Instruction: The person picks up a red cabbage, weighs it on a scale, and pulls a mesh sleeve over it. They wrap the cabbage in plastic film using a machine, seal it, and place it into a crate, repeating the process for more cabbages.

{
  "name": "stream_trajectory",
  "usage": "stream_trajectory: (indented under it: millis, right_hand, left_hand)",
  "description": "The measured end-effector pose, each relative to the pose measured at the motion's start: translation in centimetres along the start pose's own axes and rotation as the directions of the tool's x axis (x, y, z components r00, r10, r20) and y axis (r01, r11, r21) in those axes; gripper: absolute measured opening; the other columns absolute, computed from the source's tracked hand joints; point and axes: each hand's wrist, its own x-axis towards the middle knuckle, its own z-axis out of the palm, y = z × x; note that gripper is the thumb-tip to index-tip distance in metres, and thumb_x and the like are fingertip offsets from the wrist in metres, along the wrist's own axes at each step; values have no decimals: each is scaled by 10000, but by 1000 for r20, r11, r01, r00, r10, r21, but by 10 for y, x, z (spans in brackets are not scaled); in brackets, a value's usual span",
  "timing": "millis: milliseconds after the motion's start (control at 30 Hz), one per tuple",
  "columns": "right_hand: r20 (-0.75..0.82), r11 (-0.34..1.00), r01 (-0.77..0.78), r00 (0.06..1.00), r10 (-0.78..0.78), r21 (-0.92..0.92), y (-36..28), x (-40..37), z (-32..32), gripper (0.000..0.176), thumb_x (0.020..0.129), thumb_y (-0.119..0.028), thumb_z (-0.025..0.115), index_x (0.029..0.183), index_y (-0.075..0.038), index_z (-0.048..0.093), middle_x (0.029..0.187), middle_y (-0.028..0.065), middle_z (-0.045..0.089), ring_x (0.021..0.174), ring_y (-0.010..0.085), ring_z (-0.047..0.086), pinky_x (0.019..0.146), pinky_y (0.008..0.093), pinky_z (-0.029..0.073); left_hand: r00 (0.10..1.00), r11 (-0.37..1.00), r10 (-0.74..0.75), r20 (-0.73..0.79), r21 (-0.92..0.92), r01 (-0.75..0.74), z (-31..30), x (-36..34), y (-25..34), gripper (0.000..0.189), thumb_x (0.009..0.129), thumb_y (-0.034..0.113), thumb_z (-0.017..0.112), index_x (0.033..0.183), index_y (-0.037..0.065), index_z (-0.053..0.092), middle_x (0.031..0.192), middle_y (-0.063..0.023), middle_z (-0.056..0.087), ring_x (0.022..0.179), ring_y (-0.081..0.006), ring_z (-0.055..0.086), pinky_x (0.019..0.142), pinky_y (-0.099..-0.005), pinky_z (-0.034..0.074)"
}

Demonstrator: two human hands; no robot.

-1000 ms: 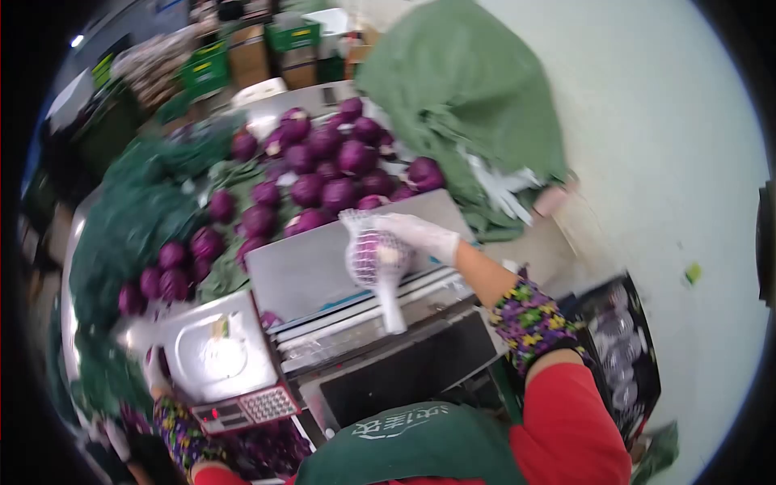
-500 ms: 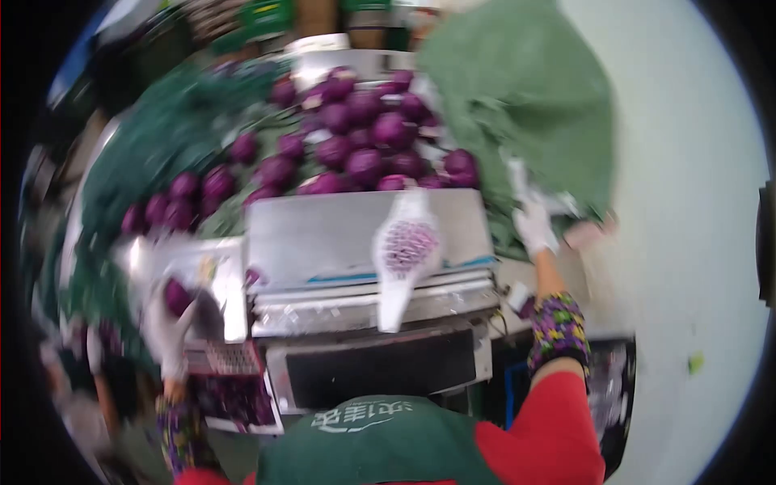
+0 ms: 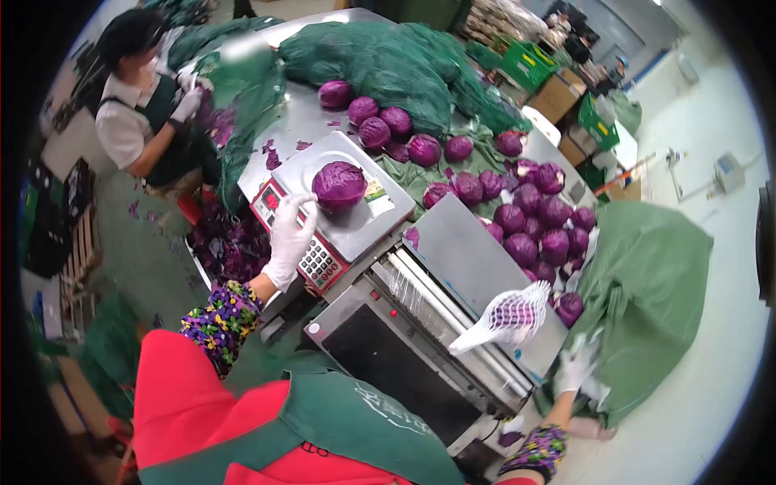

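Note:
My left hand [image 3: 293, 234], in a white glove, is at the front left edge of a digital scale [image 3: 388, 212], its fingers beside a purple cabbage [image 3: 339, 187] that rests on the pan. The fingers are partly curled, and the cabbage is not wrapped by them. At the lower right, my right hand [image 3: 575, 368], also gloved, touches white netting at the edge of a green cloth [image 3: 647, 299]; its grip is blurred. Between the hands, a cabbage in a white foam net [image 3: 511, 315] lies on the metal wrapping machine [image 3: 477, 259].
Several loose cabbages [image 3: 529, 218] are heaped behind the machine. Green net sacks [image 3: 372, 69] lie at the back of the table. A co-worker [image 3: 145, 113] stands at the upper left, holding netting. A bin of purple leaves [image 3: 230, 246] is below the scale.
The view has swung left and tilted. The cabbage that was by my left hand now sits on the scale pan. My right hand remains by the green cloth.

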Motion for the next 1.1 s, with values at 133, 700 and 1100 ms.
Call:
stream_trajectory:
  millis: [133, 700, 1100]
  right_hand:
    - [-18, 995, 47, 999, -45, 91, -119, -28, -36, 438, 873, -91, 544, 1276, 80, 525, 1220, 216, 598, 1117, 311, 564, 1008, 348, 394]
    - [687, 776, 29, 444, -575, 630, -461, -175, -54, 268, 957, -203, 508, 1043, 19, 633, 822, 145, 656, 762, 204, 631, 717, 326, 495]
    - [523, 463, -303, 703, -482, 833, -506, -164, 9, 441, 1009, -353, 483, 1165, 44, 592, 1047, 131, 659, 926, 191, 651, 815, 297, 537]
  left_hand:
    - [986, 988, -84, 146, -114, 101, -18, -45, 13, 146, 824, 41, 640, 969, 61, 640, 947, -114, 622, 962, -269, 605, 871, -352, 470]
    - [719, 495, -30, 695, -614, 614, -11, -46, 128, 195, 914, 123, 621, 1090, 41, 646, 950, -6, 657, 935, -74, 604, 845, -250, 482]
    - [645, 185, -102, 758, -622, 761, -26, 8, 78, 275, 912, 129, 634, 1150, 15, 558, 966, -33, 625, 871, -85, 597, 816, -243, 491]
